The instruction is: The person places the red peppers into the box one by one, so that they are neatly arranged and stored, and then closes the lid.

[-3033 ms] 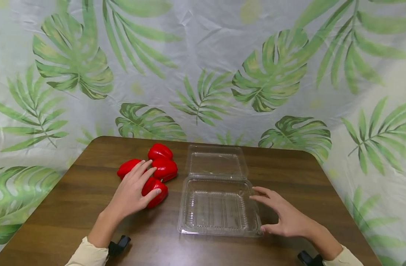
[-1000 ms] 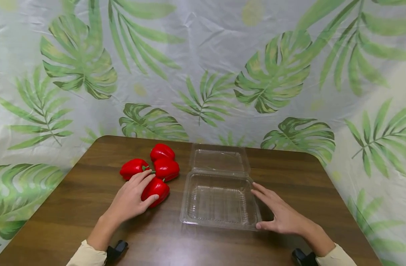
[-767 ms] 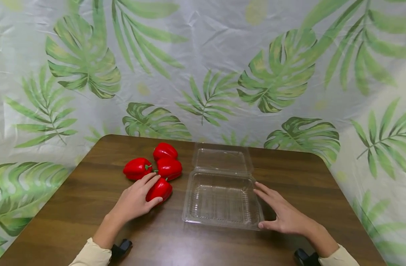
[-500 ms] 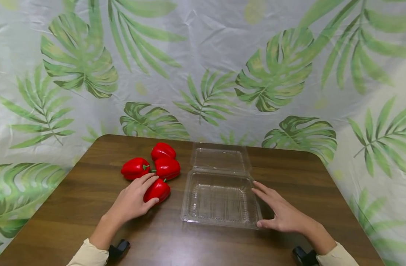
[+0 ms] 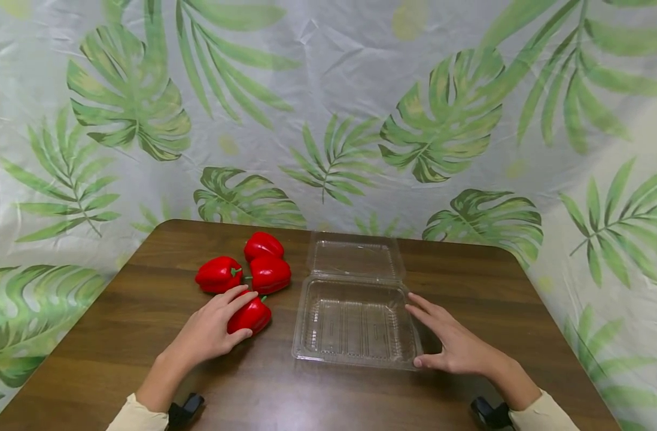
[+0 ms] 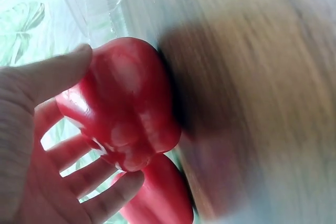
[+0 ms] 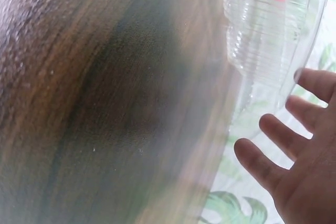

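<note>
My left hand (image 5: 212, 326) spans the nearest red bell pepper (image 5: 253, 316), thumb on its near side and fingers across its far side. The left wrist view shows this pepper (image 6: 123, 93) bottom end first, the thumb (image 6: 63, 74) on it and the other fingers round behind. Farther back lie the other red bell peppers, one at left (image 5: 218, 274), one in the middle (image 5: 271, 274) and one at the rear (image 5: 264, 245). My right hand (image 5: 458, 344) is spread at the right rim of a clear hinged plastic container (image 5: 355, 358), fingertips and thumb at its edge.
The container's lid (image 5: 355, 257) lies folded back toward the rear edge of the brown wooden table (image 5: 328, 401). A leaf-patterned cloth (image 5: 339, 90) hangs right behind the table. Both wrists wear black straps.
My left hand has drawn in closer about the nearest pepper, which has shifted slightly left and toward me. The container moved slightly back earlier, with my right hand staying at its rim.
</note>
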`<act>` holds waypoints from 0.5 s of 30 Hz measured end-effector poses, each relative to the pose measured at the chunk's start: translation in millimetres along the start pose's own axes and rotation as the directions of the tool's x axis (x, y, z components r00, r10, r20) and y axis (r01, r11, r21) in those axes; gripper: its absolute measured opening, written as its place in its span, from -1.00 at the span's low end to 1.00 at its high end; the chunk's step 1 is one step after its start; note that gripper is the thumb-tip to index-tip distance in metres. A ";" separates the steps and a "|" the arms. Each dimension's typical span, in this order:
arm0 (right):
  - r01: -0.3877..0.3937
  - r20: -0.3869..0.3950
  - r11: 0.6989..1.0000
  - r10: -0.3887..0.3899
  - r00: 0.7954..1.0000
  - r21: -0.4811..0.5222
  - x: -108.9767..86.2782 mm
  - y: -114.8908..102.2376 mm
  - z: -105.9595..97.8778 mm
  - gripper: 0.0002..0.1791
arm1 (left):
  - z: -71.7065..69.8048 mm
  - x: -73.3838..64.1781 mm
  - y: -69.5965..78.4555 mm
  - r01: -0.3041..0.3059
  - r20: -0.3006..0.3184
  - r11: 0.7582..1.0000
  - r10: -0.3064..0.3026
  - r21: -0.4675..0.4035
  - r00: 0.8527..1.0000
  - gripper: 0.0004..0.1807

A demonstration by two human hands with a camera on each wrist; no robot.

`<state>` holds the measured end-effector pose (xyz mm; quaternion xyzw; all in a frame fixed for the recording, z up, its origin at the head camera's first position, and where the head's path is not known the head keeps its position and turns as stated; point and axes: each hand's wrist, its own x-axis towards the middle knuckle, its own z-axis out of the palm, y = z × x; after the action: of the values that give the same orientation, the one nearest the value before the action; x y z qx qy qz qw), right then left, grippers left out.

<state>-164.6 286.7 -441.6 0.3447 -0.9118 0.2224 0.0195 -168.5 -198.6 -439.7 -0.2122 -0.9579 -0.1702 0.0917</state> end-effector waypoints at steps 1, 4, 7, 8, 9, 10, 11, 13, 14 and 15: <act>-0.001 0.002 1.000 0.001 1.000 0.009 0.0 0.3 0.5 0.01 | 0.0 -0.8 0.1 0.001 0.001 1.000 -0.001 0.000 1.000 -0.26; -0.006 0.012 0.999 0.006 1.000 0.032 -0.1 0.6 1.8 0.02 | 0.0 -2.8 -0.1 -0.003 -0.002 1.000 0.003 -0.001 1.000 -0.26; -0.002 0.012 0.999 0.002 1.000 0.040 -0.2 0.7 2.4 0.01 | -0.5 -3.9 -0.7 -0.014 -0.024 1.000 0.014 0.007 1.000 -0.27; -0.001 0.010 0.999 0.001 1.000 0.036 -0.1 0.6 2.2 0.01 | -0.9 -4.0 -1.0 -0.017 -0.032 1.000 0.018 0.010 0.999 -0.27; 0.000 0.006 1.000 0.000 1.000 0.031 0.0 0.6 2.0 0.01 | -1.2 -4.1 -1.4 -0.019 -0.037 1.000 0.020 0.011 0.999 -0.27; 0.001 0.003 1.000 -0.001 1.000 0.027 0.2 0.6 1.8 0.01 | -1.2 -4.2 -1.8 -0.020 -0.040 1.000 0.020 0.009 0.999 -0.26; 0.004 0.000 1.000 -0.004 1.000 0.027 0.3 0.7 1.7 0.01 | -1.3 -4.4 -2.2 -0.019 -0.040 1.000 0.019 0.008 0.999 -0.26; 0.007 -0.007 1.000 -0.007 1.000 0.025 0.3 0.7 1.5 0.00 | -1.2 -5.1 -2.7 -0.013 -0.033 1.000 0.013 0.000 0.999 -0.27; 0.006 -0.008 1.000 -0.006 1.000 0.029 -0.2 0.4 1.5 0.00 | -0.8 -5.4 -2.8 -0.010 -0.027 1.000 0.010 -0.005 1.000 -0.27; 0.004 -0.007 0.999 -0.004 1.000 0.034 -0.9 0.0 1.6 0.00 | -0.1 -5.7 -2.9 -0.008 -0.022 1.000 0.008 -0.008 1.000 -0.27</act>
<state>-163.7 286.5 -443.2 0.3459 -0.9072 0.2391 0.0173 -164.6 -203.3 -441.9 -0.2146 -0.9553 -0.1761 0.1018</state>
